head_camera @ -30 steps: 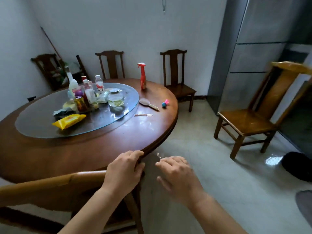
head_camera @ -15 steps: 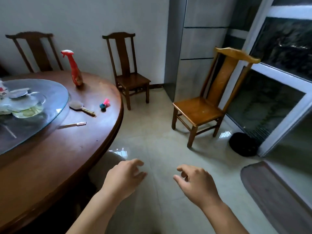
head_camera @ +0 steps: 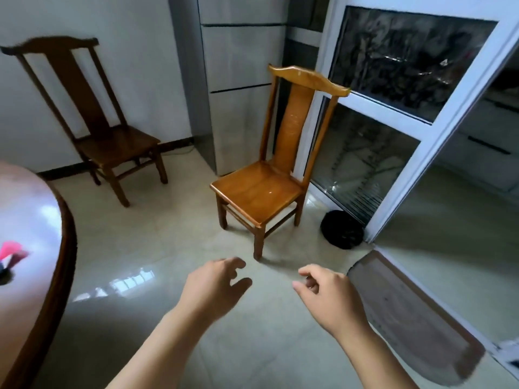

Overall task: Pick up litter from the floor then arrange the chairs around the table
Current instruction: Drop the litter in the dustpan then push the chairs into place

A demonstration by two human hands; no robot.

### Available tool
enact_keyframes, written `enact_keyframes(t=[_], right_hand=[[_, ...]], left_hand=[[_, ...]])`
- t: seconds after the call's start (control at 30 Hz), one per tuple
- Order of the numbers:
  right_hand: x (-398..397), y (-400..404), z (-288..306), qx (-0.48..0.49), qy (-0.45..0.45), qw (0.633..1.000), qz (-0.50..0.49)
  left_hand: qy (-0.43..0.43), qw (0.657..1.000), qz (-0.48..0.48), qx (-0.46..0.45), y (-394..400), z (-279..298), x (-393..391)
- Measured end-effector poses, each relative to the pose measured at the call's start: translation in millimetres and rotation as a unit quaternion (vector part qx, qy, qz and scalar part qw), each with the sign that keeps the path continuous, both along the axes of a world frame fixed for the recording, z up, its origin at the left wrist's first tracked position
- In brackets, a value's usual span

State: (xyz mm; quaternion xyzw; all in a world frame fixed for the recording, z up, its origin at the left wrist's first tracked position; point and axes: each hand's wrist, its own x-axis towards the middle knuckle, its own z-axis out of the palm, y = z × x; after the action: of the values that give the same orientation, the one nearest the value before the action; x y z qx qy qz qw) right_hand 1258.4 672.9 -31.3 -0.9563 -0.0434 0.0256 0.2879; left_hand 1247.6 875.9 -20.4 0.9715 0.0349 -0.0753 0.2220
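Observation:
A light orange wooden chair [head_camera: 262,192] stands on the tiled floor straight ahead, its back toward the glass door. Against the white wall at the left stands a darker wooden chair [head_camera: 112,147]. The round brown table [head_camera: 42,226] shows only its right edge at the far left. My left hand [head_camera: 214,287] and my right hand [head_camera: 327,296] hover side by side over the floor, short of the orange chair's front leg. Both hold nothing, with fingers loosely curled.
A black round object [head_camera: 342,230] lies on the floor beside the white-framed glass door [head_camera: 393,130]. A brown doormat [head_camera: 412,318] lies at the right. A grey fridge [head_camera: 241,80] stands behind the orange chair. A pink and blue item [head_camera: 11,254] lies on the table.
My view has swung right from the table toward the orange chair. My left hand has left the near chair's backrest, and both hands now reach forward over the floor.

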Motion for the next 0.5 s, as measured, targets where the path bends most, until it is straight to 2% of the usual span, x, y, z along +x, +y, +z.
enact_keyframes(t=[0.17, 0.27, 0.5], right_hand=[[96, -52, -15, -0.001, 0.031, 1.0, -0.001], [164, -92, -13, -0.008, 0.058, 0.998, 0.004], [318, -146, 13, 0.0, 0.03, 0.999, 0.023]], left_hand=[[-0.017, 0.999, -0.031, -0.031, -55, -6, 98], [-0.035, 0.998, -0.043, -0.014, -88, 1, 164], [-0.032, 0.999, -0.023, 0.008, -137, 21, 300]])
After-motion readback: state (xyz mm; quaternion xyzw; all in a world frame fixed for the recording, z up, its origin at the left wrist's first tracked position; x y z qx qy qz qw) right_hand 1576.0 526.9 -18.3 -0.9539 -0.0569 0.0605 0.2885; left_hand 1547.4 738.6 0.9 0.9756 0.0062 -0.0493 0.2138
